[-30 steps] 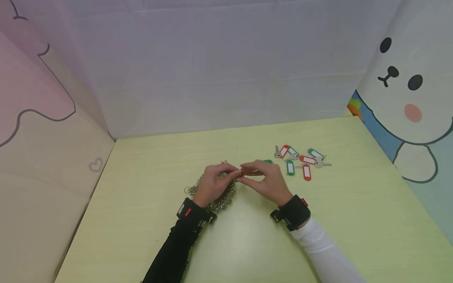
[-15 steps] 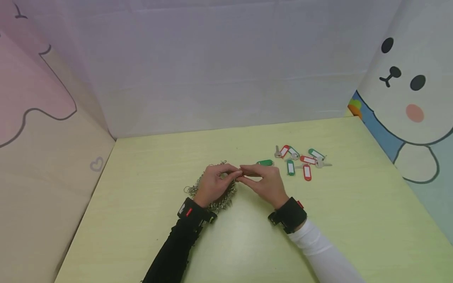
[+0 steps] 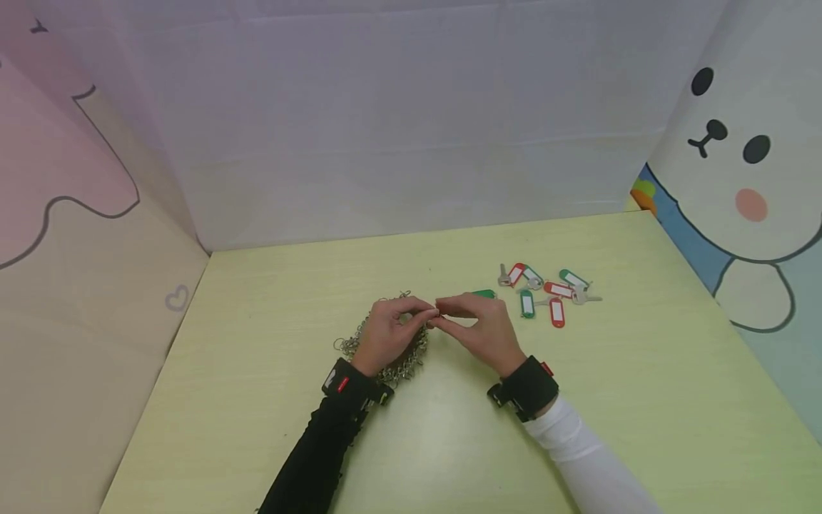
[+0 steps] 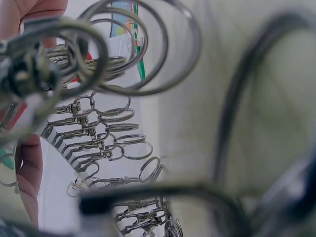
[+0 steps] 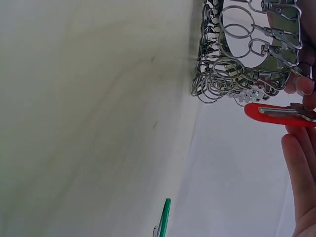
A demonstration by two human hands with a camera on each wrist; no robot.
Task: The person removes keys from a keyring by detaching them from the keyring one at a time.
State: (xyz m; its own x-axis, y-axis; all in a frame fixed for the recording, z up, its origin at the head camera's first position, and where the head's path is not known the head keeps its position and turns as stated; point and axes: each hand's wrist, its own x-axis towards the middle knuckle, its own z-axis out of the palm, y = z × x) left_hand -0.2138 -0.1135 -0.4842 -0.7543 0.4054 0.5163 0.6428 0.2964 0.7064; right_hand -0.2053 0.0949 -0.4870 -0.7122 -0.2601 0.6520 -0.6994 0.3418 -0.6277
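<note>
My left hand point(image 3: 393, 332) grips a large metal hoop key holder point(image 3: 411, 360), hung with several clasps and split rings point(image 4: 126, 126). Opposite it, fingertips nearly meeting those of the left, my right hand point(image 3: 481, 328) pinches a red key tag with a metal key point(image 5: 284, 111) lying along it. The red key tag point(image 5: 254, 111) sits right beside the hoop's clasps in the right wrist view. Fingers hide the tag almost wholly in the head view, and I cannot tell whether it is joined to a clasp.
Just behind the right hand lies a green key tag point(image 3: 486, 293). Further right, several red and green tags point(image 3: 557, 313) with keys point(image 3: 584, 295) are scattered on the pale table point(image 3: 295, 442). White cloth point(image 3: 411, 121) walls off the back.
The right hand and wrist have shifted slightly left. The green tag behind it came into fuller view, then was partly covered again. My left hand stays nearly still.
</note>
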